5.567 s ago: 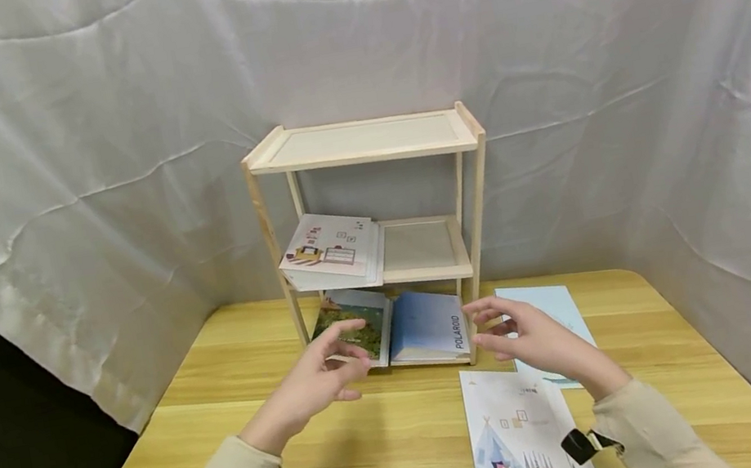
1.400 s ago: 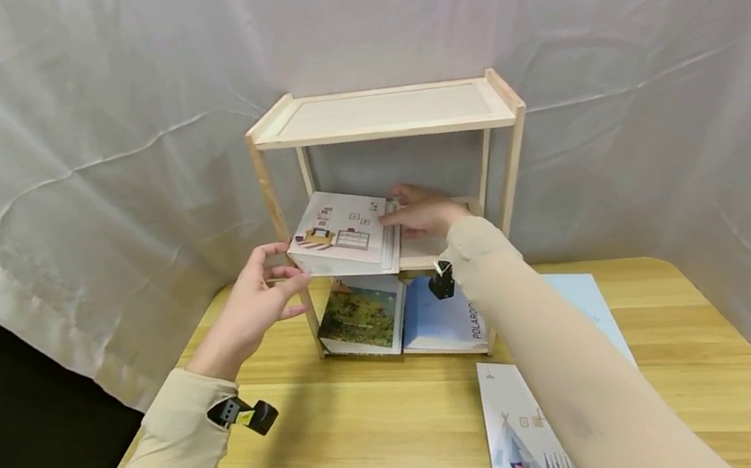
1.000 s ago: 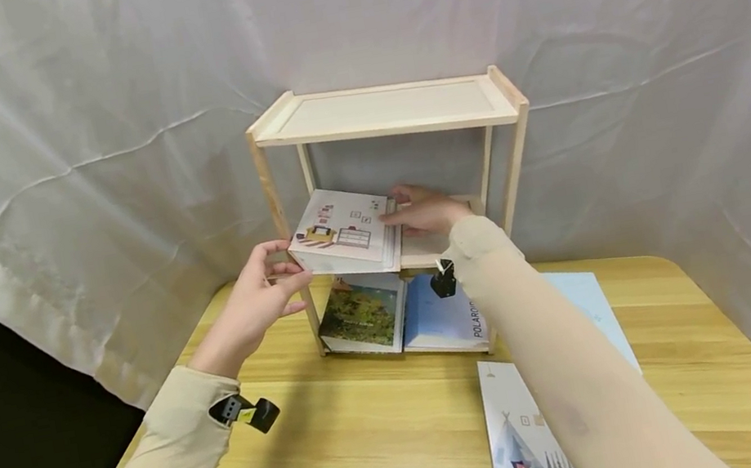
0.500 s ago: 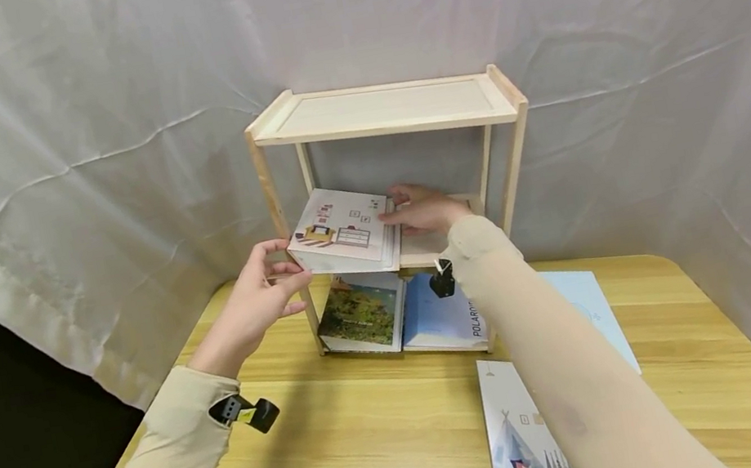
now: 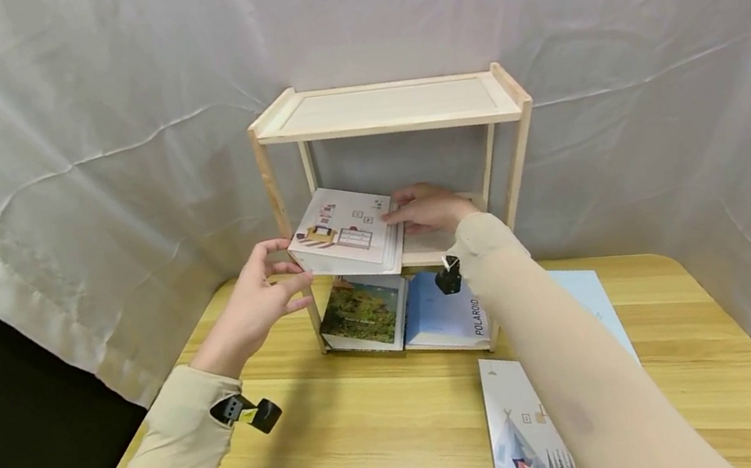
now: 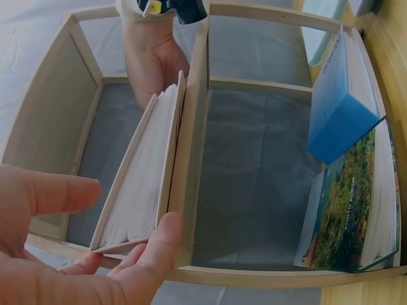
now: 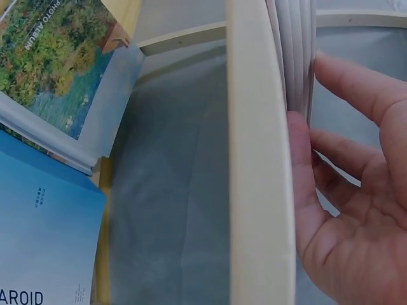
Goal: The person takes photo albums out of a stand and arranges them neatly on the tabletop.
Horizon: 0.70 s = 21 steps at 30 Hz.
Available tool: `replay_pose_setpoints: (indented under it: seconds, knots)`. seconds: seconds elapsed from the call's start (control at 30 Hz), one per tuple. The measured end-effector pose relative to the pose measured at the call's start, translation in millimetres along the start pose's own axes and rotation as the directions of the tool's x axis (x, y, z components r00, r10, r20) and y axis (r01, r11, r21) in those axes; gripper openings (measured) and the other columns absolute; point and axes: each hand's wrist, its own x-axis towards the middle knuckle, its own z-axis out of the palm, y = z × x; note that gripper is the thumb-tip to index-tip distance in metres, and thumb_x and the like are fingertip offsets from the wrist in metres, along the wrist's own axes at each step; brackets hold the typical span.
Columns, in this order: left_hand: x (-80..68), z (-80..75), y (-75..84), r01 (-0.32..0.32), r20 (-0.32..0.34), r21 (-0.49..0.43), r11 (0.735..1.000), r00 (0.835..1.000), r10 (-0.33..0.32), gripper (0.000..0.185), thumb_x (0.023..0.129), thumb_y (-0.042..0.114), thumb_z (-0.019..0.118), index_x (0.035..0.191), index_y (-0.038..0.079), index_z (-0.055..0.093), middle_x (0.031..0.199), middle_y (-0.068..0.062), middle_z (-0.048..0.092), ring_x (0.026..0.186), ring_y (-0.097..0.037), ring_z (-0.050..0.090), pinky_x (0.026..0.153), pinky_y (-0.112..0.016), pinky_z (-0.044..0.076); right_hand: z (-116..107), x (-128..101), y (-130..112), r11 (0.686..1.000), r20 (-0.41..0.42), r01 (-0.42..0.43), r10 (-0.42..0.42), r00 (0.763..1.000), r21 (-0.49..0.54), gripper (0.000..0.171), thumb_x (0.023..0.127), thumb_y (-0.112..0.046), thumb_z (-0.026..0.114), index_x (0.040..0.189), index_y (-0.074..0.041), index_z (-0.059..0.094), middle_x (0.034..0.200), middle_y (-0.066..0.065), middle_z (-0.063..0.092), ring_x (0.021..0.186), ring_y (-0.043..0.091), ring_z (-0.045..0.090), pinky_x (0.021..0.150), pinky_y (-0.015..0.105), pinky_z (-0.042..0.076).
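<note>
A thick white photo album (image 5: 340,227) with a sofa and cabinet drawing lies slanted on the left of the middle shelf, its near edge jutting past the shelf front. My left hand (image 5: 246,309) holds its near left corner; in the left wrist view the thumb (image 6: 166,232) lies against the lower cover and fingertips touch the edge. At its right edge, my right hand (image 5: 434,209) pinches the album between thumb and fingers, which the right wrist view shows around the page block (image 7: 299,57). Part of the right hand's fingers is hidden behind the album.
The pale wooden rack (image 5: 391,105) has three levels. Its bottom shelf bears a landscape-covered photo album (image 5: 362,315) and a blue POLAROID album (image 5: 440,310). On the table at right lie a tent-patterned album (image 5: 518,442) and a light blue one (image 5: 591,297), partly hidden by my right arm.
Both hands have moved from the air before the rack to the middle-shelf album, left at its near corner, right at its right edge. Over the last second they have hardly moved.
</note>
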Motion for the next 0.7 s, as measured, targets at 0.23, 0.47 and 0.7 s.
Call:
replay_pose_setpoints:
  seconds: [0.23,0.47,0.7]
  knots:
    - [-0.3,-2.7,-1.7,-0.016,0.009,-0.037,0.999,1.0,0.016,0.06,0.105,-0.001,0.062,0.155,0.005,0.028,0.127,-0.019,0.048,0.111,-0.028,0.062,0.096,-0.035,0.065,-3.1,2.2,2.0,0.999,0.027,-0.005,0.004,1.0,0.034,0.081,0.102,-0.019,0.073,0.169,-0.005,0.029,0.164,0.016,0.04,0.145,0.029,0.051,0.118,0.034,0.052]
    - [-1.3,-5.6,-3.3,-0.009,0.019,-0.052,0.999,1.0,0.01,0.053,0.109,0.002,0.056,0.154,0.003,0.027,0.123,-0.017,0.047,0.103,-0.021,0.07,0.097,-0.035,0.065,-2.6,-0.6,2.9,0.999,0.009,0.006,-0.006,1.0,0.041,0.076,0.101,-0.019,0.076,0.165,-0.007,0.038,0.164,0.017,0.038,0.135,0.025,0.054,0.116,0.037,0.053]
    - [-0.8,-5.7,-5.6,-0.014,0.022,-0.053,0.998,1.0,0.015,0.049,0.112,0.006,0.053,0.153,0.003,0.027,0.128,-0.019,0.047,0.107,-0.02,0.069,0.095,-0.033,0.065,-2.3,0.8,6.9,0.999,-0.017,0.011,-0.01,1.0,0.031,0.073,0.1,-0.021,0.077,0.162,-0.006,0.042,0.16,0.017,0.045,0.134,0.028,0.058,0.115,0.037,0.054]
